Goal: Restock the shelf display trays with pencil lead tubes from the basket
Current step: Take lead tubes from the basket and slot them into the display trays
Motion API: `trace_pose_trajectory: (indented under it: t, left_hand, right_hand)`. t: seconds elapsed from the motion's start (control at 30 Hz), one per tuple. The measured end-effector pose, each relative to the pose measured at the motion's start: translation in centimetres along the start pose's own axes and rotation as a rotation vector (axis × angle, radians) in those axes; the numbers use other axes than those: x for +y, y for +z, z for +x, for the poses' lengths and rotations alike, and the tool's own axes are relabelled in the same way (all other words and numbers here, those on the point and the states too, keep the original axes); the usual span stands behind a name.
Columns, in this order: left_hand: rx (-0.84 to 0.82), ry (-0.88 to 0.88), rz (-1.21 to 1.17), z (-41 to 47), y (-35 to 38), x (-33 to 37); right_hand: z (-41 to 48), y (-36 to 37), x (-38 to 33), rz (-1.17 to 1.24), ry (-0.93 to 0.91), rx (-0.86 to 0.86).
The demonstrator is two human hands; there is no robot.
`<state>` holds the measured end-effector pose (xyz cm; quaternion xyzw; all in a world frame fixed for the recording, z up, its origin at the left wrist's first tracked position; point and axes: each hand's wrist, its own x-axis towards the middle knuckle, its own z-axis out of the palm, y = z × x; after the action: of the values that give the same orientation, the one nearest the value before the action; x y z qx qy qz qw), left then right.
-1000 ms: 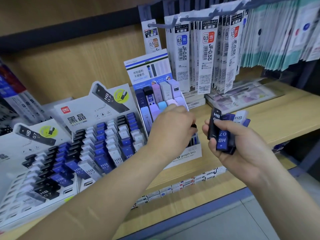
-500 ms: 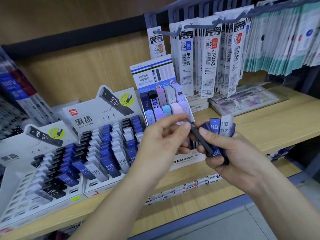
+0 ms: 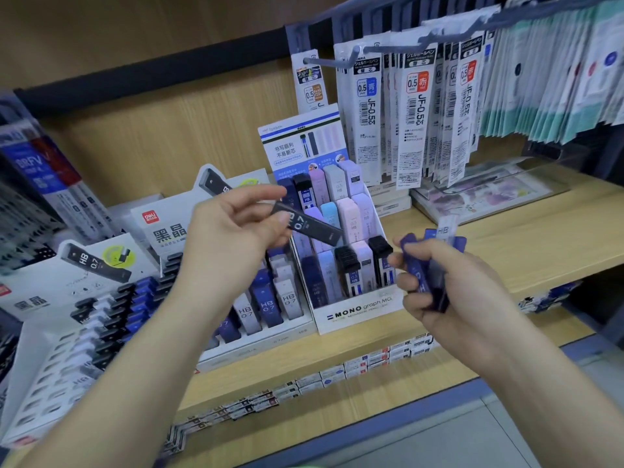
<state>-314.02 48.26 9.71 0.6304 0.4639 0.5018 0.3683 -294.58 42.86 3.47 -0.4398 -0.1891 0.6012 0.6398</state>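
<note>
Slanting down-right, black tube sits in left hand.

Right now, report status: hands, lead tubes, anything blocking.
Left hand pinching one black 0.7 lead tube. Right hand gripping bunch of blue tubes. Deli tray beneath, nothing in between.

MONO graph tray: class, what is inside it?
Upright lead cases in tiered rows: pastel, navy, black. The black tube pinched by the left hand covers part of the middle rows.
</note>
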Motion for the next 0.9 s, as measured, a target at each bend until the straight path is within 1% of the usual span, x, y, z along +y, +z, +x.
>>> trace_pose_trajectory:
  t: [0.07, 0.1, 0.2, 0.33, 0.4, 0.5, 0.63, 0.7, 0.77, 0.83, 0.9]
  left_hand:
    - [0.008, 0.057, 0.126, 0.6, -0.3, -0.3]
    - [0.003, 0.072, 0.177, 0.7, -0.3, -0.5]
    - [0.018, 0.096, 0.278, 1.0, -0.1, -1.0]
    - [0.035, 0.102, 0.308, 1.2, -0.3, -1.0]
    - [0.020, 0.111, 0.302, 1.1, -0.5, -0.9]
    - [-0.029, 0.102, 0.191, 0.3, -0.9, -0.6]
    - [-0.060, 0.074, 0.108, -0.6, -2.4, -0.2]
    - [-0.031, 0.068, 0.093, -0.8, -4.2, -0.1]
    - [0.037, 0.063, 0.086, -1.0, -6.6, 0.1]
    - [0.117, 0.054, 0.135, -1.2, -9.6, 0.2]
    - [0.157, 0.039, 0.201, -1.6, -12.9, 0.5]
  right_hand:
    - [0.1, -0.1, -0.1, 0.136, 0.031, -0.022]
    - [0.1, -0.1, -0.1, 0.160, 0.040, -0.040]
    - [0.0, -0.1, 0.2, 0.119, 0.047, -0.071]
    - [-0.2, 0.2, 0.4, 0.030, -0.009, -0.049]
    - [-0.4, 0.7, 0.7, -0.024, -0.016, -0.086]
    - [-0.6, 1.8, 1.4, -0.109, -0.024, -0.154]
    - [-0.8, 3.6, 2.5, -0.186, -0.023, -0.241]
    - [-1.0, 4.4, 3.0, -0.228, -0.010, -0.290]
    - [-1.3, 5.0, 3.5, -0.272, -0.004, -0.315]
    - [-1.6, 5.5, 3.8, -0.306, -0.003, -0.324]
    - [-1.9, 6.3, 4.3, -0.330, 0.006, -0.344]
